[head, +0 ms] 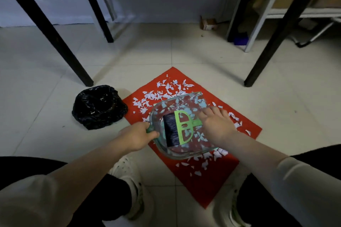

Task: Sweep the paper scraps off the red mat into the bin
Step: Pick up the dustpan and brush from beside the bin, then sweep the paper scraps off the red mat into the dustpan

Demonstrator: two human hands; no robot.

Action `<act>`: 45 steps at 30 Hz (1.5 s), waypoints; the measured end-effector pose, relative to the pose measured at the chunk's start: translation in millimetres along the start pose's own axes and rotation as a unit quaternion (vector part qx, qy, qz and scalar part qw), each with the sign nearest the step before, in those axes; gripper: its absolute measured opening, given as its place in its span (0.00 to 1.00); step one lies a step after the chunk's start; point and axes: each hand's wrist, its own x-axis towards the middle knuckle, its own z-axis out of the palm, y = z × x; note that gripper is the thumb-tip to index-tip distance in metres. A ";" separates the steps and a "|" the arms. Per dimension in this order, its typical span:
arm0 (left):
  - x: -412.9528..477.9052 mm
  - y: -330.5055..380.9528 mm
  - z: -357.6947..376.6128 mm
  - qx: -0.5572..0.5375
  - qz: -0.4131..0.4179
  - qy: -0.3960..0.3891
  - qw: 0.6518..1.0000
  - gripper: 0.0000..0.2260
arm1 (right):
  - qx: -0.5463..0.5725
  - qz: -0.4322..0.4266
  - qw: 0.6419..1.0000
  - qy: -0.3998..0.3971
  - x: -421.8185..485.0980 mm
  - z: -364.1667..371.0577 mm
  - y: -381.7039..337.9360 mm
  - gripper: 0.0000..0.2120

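Head view showed no readable writing; left hand (137, 137) gripped the clear dustpan (177, 125) handle, right hand (216, 125) closed on the green brush (181, 128) handle above scrap-strewn red mat (208, 186), black-bagged bin (98, 107) left.

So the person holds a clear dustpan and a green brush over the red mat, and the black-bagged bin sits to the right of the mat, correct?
Not quite. In the head view the black-bagged bin sits to the left of the red mat, not the right. The rest holds: left hand on the clear dustpan, right hand on the green brush.

Pale tiled floor (129, 57), black table legs (46, 29), white metal shelving (258, 24)
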 end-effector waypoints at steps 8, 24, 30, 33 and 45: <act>-12.2 25.0 10.0 0.065 0.020 0.036 0.997 0.19 | -0.093 -0.023 0.995 -0.002 -35.2 -1.2 16.2 0.23; 57.7 83.9 21.5 -0.116 0.011 -0.054 0.992 0.18 | 0.670 0.210 0.711 0.040 29.6 -5.4 36.1 0.09; 61.3 80.1 25.7 -0.124 -0.010 -0.095 0.988 0.10 | 0.721 0.280 0.613 0.158 3.4 -4.1 71.9 0.13; 64.1 81.1 27.6 -0.161 -0.035 -0.093 0.982 0.14 | 0.726 0.341 0.538 0.259 -17.3 2.8 90.3 0.14; 41.1 52.4 40.1 -0.193 -0.083 -0.081 0.974 0.10 | 0.632 0.467 0.610 0.103 -54.8 99.4 74.6 0.10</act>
